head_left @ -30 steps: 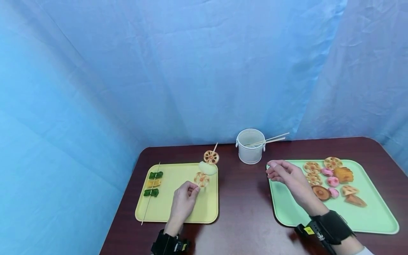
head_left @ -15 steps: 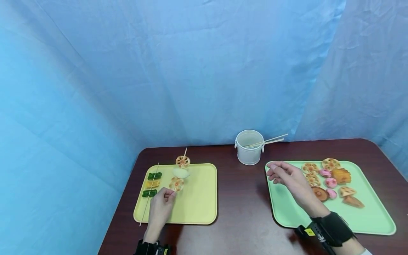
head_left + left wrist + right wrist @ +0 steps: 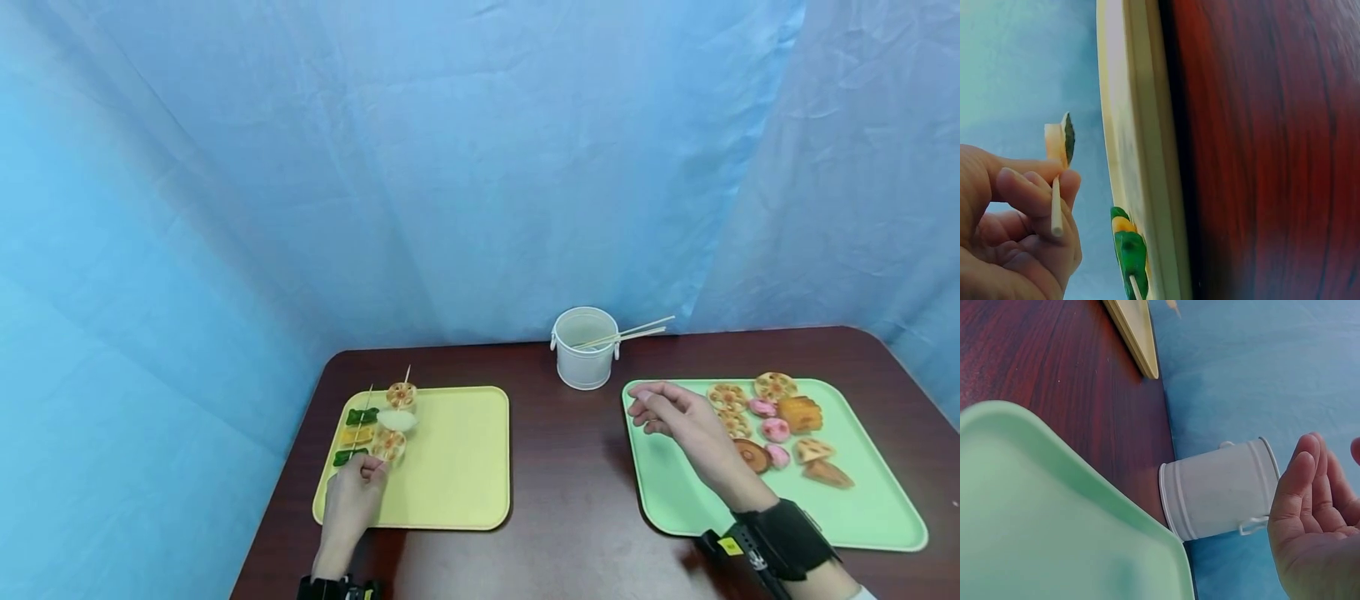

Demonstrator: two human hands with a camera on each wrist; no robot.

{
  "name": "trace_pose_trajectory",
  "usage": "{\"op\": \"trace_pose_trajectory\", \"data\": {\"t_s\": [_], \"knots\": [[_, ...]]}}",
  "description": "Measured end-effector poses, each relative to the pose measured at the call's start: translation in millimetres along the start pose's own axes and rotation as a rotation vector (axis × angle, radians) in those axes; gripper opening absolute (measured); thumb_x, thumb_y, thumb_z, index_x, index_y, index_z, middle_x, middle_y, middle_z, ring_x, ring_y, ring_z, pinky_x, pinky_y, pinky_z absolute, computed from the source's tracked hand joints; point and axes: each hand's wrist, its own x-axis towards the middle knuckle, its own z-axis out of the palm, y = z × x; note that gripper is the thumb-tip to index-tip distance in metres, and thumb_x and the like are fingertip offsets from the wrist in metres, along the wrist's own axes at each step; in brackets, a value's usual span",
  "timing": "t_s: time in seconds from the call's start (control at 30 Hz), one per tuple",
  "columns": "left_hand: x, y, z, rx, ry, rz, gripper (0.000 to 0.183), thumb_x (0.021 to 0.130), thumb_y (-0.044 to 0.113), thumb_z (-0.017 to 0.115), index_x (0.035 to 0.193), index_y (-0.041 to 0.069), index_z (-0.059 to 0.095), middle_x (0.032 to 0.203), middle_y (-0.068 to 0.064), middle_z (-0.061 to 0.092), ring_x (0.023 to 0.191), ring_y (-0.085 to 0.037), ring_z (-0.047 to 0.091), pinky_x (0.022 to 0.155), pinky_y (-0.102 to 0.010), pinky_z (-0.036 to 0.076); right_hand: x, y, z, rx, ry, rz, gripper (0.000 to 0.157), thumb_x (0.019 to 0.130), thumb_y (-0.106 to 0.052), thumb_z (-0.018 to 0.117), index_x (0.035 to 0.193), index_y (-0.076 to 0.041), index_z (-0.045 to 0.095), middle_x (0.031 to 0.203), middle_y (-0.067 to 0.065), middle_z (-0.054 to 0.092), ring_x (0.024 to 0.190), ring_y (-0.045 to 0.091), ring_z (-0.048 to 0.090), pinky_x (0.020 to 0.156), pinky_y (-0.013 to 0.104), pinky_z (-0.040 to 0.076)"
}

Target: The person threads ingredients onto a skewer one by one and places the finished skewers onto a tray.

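My left hand (image 3: 356,492) pinches the near end of a bamboo skewer (image 3: 1056,206) between thumb and fingers. The skewer carries a lotus root slice (image 3: 402,395), a white oval piece (image 3: 397,420) and another lotus root slice (image 3: 388,445). It is held above the left part of the yellow tray (image 3: 457,467). Just left of it lies a finished-looking skewer with green pieces (image 3: 362,416) and a yellow piece (image 3: 357,436), partly hidden by my hand. My right hand (image 3: 686,425) hovers over the green tray's left edge, fingers loosely bent, holding nothing.
The green tray (image 3: 690,512) bears lotus root slices (image 3: 775,386), pink balls (image 3: 776,430), a mushroom cap (image 3: 752,456), a golden block (image 3: 800,413) and brown wedges (image 3: 828,474). A white bucket (image 3: 585,367) with bamboo sticks (image 3: 645,331) stands at the back. A blue curtain (image 3: 480,167) hangs behind.
My left hand has moved left across the yellow tray with the loaded skewer and lowered it beside the lying skewer. My right hand has hardly moved.
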Motion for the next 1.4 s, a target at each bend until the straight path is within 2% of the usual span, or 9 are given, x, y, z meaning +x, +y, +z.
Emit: {"op": "trace_pose_trajectory", "data": {"t_s": [0.27,0.47,0.7,0.93,1.1,1.27,1.33,1.4], "knots": [[1.1,-7.2,-2.0,0.088,-0.038,-0.051,0.012,0.091,0.013,0.062,0.091,0.002,0.066,0.072,-0.002,0.062,0.056,-0.013,0.053,0.051,-0.032,0.042,-0.5,0.3,-1.7,-0.007,-0.005,-0.010,0.043,0.100,-0.035,0.050,0.116,0.004,0.059,0.103,0.028,0.061,0.086,0.021,0.064,0.074,0.034,0.054],[3.0,-12.3,-1.0,0.116,-0.059,-0.041,0.010,0.091,0.010,0.062,0.089,0.001,0.065,0.067,-0.002,0.059,0.051,-0.013,0.048,0.049,-0.031,0.039,-0.9,2.0,-2.5,0.000,0.003,-0.012,0.044,0.101,-0.035,0.048,0.115,0.005,0.059,0.102,0.026,0.062,0.087,0.020,0.063,0.074,0.033,0.054],[6.4,-14.8,-0.5,0.140,-0.094,-0.045,0.008,0.091,0.009,0.061,0.087,0.002,0.065,0.065,-0.002,0.056,0.052,-0.014,0.048,0.050,-0.031,0.039,-1.2,3.9,-2.1,0.008,0.005,0.001,0.047,0.101,-0.037,0.047,0.115,0.006,0.058,0.100,0.023,0.063,0.085,0.019,0.063,0.072,0.032,0.055],[5.9,-16.6,1.3,0.162,-0.077,-0.029,0.007,0.088,0.009,0.064,0.084,0.003,0.065,0.069,-0.003,0.059,0.056,-0.014,0.052,0.051,-0.033,0.042,-1.6,6.4,-3.2,0.003,0.002,-0.004,0.048,0.101,-0.038,0.046,0.116,0.007,0.058,0.102,0.024,0.062,0.087,0.021,0.063,0.073,0.033,0.055],[5.0,-18.0,-0.9,0.170,-0.080,-0.056,0.011,0.088,0.014,0.065,0.087,0.004,0.069,0.072,-0.003,0.063,0.059,-0.015,0.056,0.053,-0.034,0.045,-2.2,6.0,-4.0,0.001,0.005,-0.007,0.049,0.101,-0.038,0.045,0.116,0.008,0.057,0.102,0.026,0.062,0.086,0.020,0.063,0.073,0.034,0.055],[3.7,-16.9,-5.0,0.163,-0.088,-0.095,0.020,0.090,0.023,0.062,0.091,0.004,0.070,0.076,-0.003,0.065,0.064,-0.016,0.059,0.059,-0.039,0.048,-2.9,6.4,-6.2,0.008,0.020,-0.021,0.048,0.102,-0.037,0.044,0.115,0.008,0.058,0.099,0.020,0.064,0.086,0.020,0.064,0.072,0.033,0.055],[2.8,-13.9,-7.3,0.154,-0.076,-0.104,0.025,0.092,0.027,0.060,0.094,0.004,0.070,0.077,-0.004,0.065,0.064,-0.017,0.059,0.062,-0.041,0.048,-3.2,6.1,-7.4,0.010,0.026,-0.027,0.047,0.102,-0.036,0.044,0.114,0.008,0.058,0.098,0.018,0.065,0.086,0.020,0.064,0.071,0.032,0.055],[2.0,-9.0,-9.2,0.146,-0.037,-0.090,0.028,0.092,0.029,0.059,0.097,0.003,0.069,0.079,-0.004,0.064,0.066,-0.018,0.059,0.065,-0.044,0.047,-3.4,5.7,-8.7,0.015,0.035,-0.035,0.046,0.102,-0.034,0.045,0.113,0.008,0.058,0.097,0.015,0.065,0.085,0.020,0.064,0.070,0.030,0.055]]}}
